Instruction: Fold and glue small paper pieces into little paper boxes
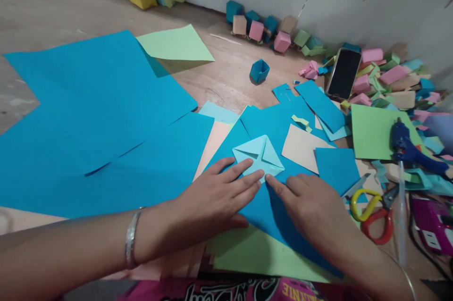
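Observation:
A small light-blue square of paper, its corners folded in toward the middle, lies on a larger blue sheet. My left hand rests on it with spread fingers, the fingertips on its lower left part. At its bottom corner is the outstretched index finger of my right hand; the other fingers of that hand curl under. I see nothing held in either hand. Right of the folded square lie a pale peach paper piece and a blue square.
Large blue sheets and a light-green sheet spread leftward. On the right are scissors, a blue glue gun, a phone and heaped paper pieces. Folded paper boxes line the wall; a blue one stands apart.

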`<state>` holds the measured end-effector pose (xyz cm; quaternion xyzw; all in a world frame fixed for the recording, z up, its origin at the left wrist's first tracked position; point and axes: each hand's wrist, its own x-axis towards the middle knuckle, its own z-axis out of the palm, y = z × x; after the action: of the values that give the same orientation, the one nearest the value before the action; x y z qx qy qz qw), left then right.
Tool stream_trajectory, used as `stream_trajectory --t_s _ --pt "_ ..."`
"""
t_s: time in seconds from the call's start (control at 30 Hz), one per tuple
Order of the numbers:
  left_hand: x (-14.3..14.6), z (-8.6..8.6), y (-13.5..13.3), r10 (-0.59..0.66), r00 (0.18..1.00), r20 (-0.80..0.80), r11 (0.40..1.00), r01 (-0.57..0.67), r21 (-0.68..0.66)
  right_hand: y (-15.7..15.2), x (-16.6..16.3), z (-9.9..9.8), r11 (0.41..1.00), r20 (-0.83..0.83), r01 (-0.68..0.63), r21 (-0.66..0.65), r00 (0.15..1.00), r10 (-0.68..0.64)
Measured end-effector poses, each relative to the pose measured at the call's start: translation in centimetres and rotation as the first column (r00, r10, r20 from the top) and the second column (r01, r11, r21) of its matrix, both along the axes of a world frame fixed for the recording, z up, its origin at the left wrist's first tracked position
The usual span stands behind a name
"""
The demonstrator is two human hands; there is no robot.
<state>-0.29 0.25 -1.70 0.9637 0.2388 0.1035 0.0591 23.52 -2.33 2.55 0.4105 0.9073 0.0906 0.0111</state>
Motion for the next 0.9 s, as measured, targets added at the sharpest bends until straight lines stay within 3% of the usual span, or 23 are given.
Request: stream_trajectory --t_s 0.17,0.4,0.6,0.9 --pt "0.1 0.1 0.0 0.000 1.000 0.000 1.000 0.000 -0.014 -1.7 -1.3 -0.5 0.998 0.177 0.056 0.038 0.982 -0.061" --pt "-0.1 0.3 0.1 -0.009 0.999 -0.038 1.000 0.008 -0.017 -0.7 -0.5 -0.7 0.989 0.231 0.119 0.089 0.963 -0.137" --pt "-0.2 0.3 0.1 -0.014 0.998 -0.067 1.000 0.012 -0.025 -1.3 -1.0 0.0 0.973 0.182 0.131 0.191 0.969 -0.167" --pt "-0.1 0.4 0.1 -0.008 0.998 -0.056 1.000 0.007 -0.024 -1.8 -2.2 -0.7 0.996 0.168 0.036 0.080 0.985 -0.049"
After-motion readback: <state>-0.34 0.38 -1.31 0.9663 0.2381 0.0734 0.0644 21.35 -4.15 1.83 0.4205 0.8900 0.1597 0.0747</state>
